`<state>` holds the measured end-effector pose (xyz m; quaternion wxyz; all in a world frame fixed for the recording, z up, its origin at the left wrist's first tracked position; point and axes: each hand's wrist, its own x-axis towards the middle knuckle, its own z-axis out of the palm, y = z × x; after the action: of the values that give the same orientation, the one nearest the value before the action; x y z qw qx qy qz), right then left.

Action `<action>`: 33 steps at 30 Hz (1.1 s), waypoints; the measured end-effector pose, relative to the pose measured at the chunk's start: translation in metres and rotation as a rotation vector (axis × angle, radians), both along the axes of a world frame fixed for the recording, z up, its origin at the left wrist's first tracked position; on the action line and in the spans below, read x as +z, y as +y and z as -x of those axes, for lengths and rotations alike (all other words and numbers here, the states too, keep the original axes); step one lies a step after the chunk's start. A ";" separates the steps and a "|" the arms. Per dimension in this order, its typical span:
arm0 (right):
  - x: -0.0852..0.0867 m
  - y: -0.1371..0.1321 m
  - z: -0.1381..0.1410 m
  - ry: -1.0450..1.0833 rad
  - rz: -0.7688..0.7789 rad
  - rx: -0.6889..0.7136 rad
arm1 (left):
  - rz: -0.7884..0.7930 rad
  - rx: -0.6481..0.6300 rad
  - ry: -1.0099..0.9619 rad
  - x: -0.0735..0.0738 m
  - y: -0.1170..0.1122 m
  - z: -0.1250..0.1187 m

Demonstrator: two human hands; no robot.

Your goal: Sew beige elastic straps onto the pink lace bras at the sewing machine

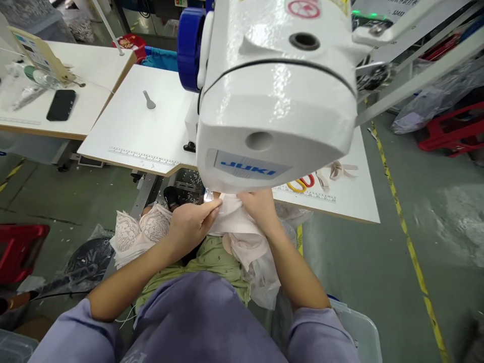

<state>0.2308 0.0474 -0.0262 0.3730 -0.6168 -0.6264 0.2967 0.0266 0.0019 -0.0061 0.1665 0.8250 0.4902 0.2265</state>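
Under the head of a white JUKI sewing machine (264,121), my left hand (192,224) pinches the edge of a pale pink bra piece (242,217) between thumb and fingers. My right hand (260,206) touches the same cloth on its right side. The machine head hides most of that hand's fingers, so its grip does not show. The cloth hangs down over my lap. Needle and presser foot are out of sight behind the head. Left of my left hand lies a lace bra (141,229) with moulded cups.
Yellow- and red-handled scissors (300,184) and fabric straps (340,170) lie on the right of the white table (359,194). A grey tool (149,101) is on its left. A phone (61,105) rests on the neighbouring table. A plastic bin (361,327) stands low right.
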 end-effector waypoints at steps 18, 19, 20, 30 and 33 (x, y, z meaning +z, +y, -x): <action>-0.020 0.020 -0.007 -0.225 -0.083 0.094 | -0.095 0.002 0.144 0.004 0.010 -0.002; -0.019 0.020 -0.007 -0.222 -0.083 0.099 | -0.099 0.004 0.144 0.005 0.010 -0.002; -0.018 0.020 -0.006 -0.226 -0.080 0.102 | -0.105 0.004 0.142 0.005 0.010 -0.002; -0.011 0.020 -0.003 -0.224 -0.050 0.078 | -0.128 0.003 0.151 0.001 0.010 0.007; -0.013 0.019 -0.003 -0.192 -0.034 0.077 | -0.103 0.025 0.112 -0.001 0.011 0.011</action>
<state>0.2340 0.0665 -0.0395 0.3098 -0.6115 -0.6874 0.2398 0.0158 0.0128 -0.0068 0.0931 0.8377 0.4968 0.2069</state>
